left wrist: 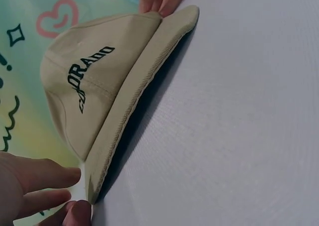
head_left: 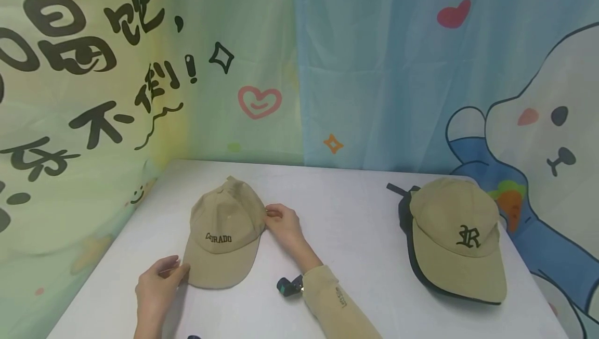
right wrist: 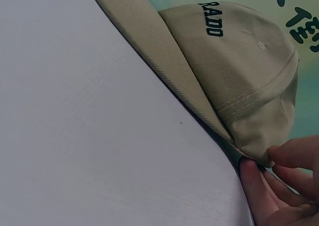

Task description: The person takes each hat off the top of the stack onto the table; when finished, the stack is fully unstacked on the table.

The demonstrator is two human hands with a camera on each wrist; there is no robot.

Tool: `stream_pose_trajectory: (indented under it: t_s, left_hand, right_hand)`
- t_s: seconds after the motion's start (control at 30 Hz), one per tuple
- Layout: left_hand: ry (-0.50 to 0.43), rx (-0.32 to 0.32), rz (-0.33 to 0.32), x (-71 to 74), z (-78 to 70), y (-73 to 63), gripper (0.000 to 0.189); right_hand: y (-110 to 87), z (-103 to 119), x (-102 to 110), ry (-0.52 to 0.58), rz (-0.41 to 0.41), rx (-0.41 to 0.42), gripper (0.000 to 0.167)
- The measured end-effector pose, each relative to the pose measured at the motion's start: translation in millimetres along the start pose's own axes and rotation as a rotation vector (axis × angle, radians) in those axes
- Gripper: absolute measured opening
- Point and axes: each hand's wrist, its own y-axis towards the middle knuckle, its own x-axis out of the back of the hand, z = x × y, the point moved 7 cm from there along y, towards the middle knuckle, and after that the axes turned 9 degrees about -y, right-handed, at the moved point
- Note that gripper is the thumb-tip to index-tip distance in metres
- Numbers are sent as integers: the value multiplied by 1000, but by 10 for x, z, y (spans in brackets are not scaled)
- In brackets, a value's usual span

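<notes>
A beige baseball cap (head_left: 224,224) with dark lettering lies on the white table, its brim towards the front. At the brim's left corner is my left hand (head_left: 156,284), pinching the edge with thumb and fingers. My right hand (head_left: 285,224) holds the lower rim on the cap's right side. The right wrist view shows the thumb and fingers (right wrist: 294,151) gripping the fabric behind the brim. Up close in the left wrist view, the cap (left wrist: 94,66) has its brim resting near the table and my left fingers (left wrist: 50,173) at the near corner.
On the right side of the table (head_left: 346,214) sits a second beige cap (head_left: 454,219) with a dark-edged brim, lying over something dark with a strap. A small dark device (head_left: 289,286) shows beside my right sleeve. Printed curtains (head_left: 365,94) hang behind the table.
</notes>
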Motion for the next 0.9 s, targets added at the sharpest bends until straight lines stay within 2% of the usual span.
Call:
stream_pose_trajectory:
  t_s: [0.3, 0.6, 0.9]
  left_hand:
    - [-22, 16, 19, -3, 3, -3, 53]
    - [-71, -28, -8, 17, 12, 8, 44]
    - [-141, 13, 19, -27, 98, 31, 54]
  right_hand:
    - [28, -39, 41, -52, -20, -7, 35]
    - [23, 16, 97, -37, -31, -4, 34]
    - [19, 22, 118, -47, -46, -11, 35]
